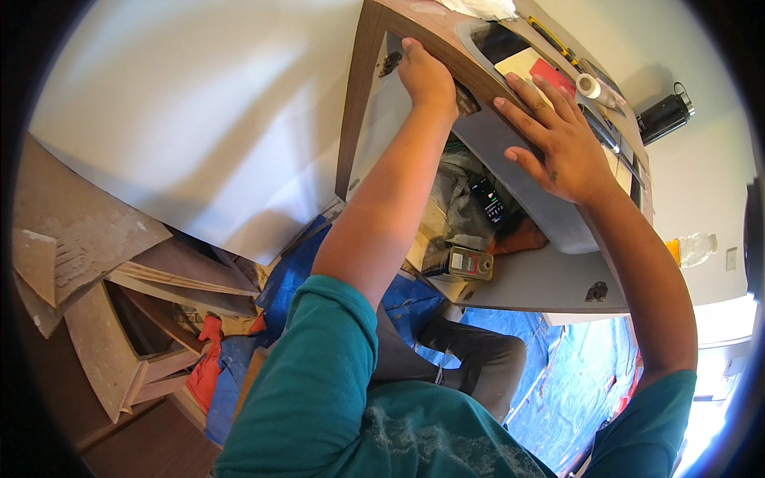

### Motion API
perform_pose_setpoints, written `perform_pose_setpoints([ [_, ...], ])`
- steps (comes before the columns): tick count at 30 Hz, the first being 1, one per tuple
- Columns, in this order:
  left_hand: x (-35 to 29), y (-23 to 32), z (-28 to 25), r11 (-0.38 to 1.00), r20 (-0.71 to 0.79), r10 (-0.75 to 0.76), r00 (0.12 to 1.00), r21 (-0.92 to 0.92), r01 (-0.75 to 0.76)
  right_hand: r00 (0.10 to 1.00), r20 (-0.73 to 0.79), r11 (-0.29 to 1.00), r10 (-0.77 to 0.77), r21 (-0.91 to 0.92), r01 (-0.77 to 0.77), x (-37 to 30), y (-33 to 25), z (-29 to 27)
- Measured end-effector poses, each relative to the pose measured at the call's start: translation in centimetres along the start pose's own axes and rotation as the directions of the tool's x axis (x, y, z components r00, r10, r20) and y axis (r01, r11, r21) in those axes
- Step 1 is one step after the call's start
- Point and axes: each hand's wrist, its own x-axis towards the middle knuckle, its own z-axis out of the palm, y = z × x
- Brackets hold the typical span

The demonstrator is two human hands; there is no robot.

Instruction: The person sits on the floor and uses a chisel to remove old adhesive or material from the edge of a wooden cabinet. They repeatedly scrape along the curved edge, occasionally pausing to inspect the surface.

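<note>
My left hand [428, 80] is raised against the wood-edged front frame [351, 103] of a cabinet, close to its upper corner. One digit points up along the wood, and the remaining fingers are hidden. Beside it a dark metal hinge [389, 64] shows on the grey inner face. My right hand [562, 143] lies with fingers spread over the brown edge of the countertop [430, 32], beside a rounded cut-out. Near its fingertips is a red flat piece [553, 76]. A grey curved panel [518, 163] hangs below that edge.
A black bottle [665, 115], a yellow cutter [551, 38] and a white roll [588, 85] are at the upper right. Inside the cabinet are a lit phone [488, 201] and a metal tin [460, 263]. Wooden frames [127, 350] stand at left; blue tarp [550, 350] covers floor.
</note>
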Motion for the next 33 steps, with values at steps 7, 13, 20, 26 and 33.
perform_pose_setpoints([
  [7,-1.2,1.1,-0.9,0.979,0.085,-0.055,0.995,-0.191,0.07,1.0,0.016,1.0,0.011,0.004,-0.011,-0.2,0.0,-0.2],
  [13,-0.8,0.9,-0.1,0.996,-0.013,-0.002,1.0,-0.092,0.001,1.0,0.011,1.0,0.01,0.006,-0.01,-0.2,0.0,0.0],
  [20,0.6,0.4,0.6,0.998,-0.02,0.005,1.0,-0.057,-0.006,1.0,0.001,1.0,0.005,-0.008,-0.005,-0.3,0.1,0.0],
  [26,1.2,-0.2,-0.2,0.993,-0.024,0.003,1.0,-0.117,-0.006,1.0,-0.008,1.0,-0.001,-0.006,0.001,-0.2,0.0,-0.1],
  [33,0.0,1.9,-1.2,0.991,0.116,-0.047,0.992,-0.119,0.061,1.0,-0.017,1.0,-0.001,-0.017,0.0,-0.3,0.2,0.0],
])
